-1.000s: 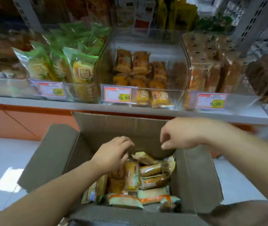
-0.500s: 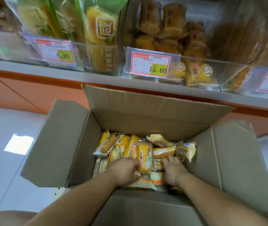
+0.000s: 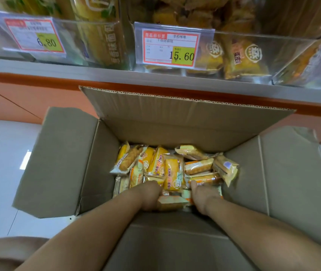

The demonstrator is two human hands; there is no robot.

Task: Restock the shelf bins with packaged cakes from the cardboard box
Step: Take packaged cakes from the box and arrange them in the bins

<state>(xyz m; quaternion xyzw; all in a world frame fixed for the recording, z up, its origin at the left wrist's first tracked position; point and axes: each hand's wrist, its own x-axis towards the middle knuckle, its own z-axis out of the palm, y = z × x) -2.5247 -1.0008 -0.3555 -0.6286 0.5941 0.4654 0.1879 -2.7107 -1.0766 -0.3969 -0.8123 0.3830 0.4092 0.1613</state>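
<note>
Both hands are down in the open cardboard box (image 3: 64, 159), which stands below the shelf (image 3: 58, 69) with its flaps spread; the packaged cakes (image 3: 172, 173) lie in a loose heap on its floor, yellow and orange wrappers overlapping. The near packs are covered by the wrists. The left hand (image 3: 151, 194) is sunk among the packs on the left of the heap, the right hand (image 3: 203, 198) just beside it on the right; only knuckles and backs show. The fingers of both are buried under wrappers, so I cannot tell whether they are apart, together or clamped on a pack. Above, the clear shelf bins (image 3: 273, 47) are cut off by the top edge; their contents are blurred behind the plastic; price tags read 6.80 (image 3: 34, 36) and 15.60 (image 3: 170, 48); a third tag is cropped at the right.
</note>
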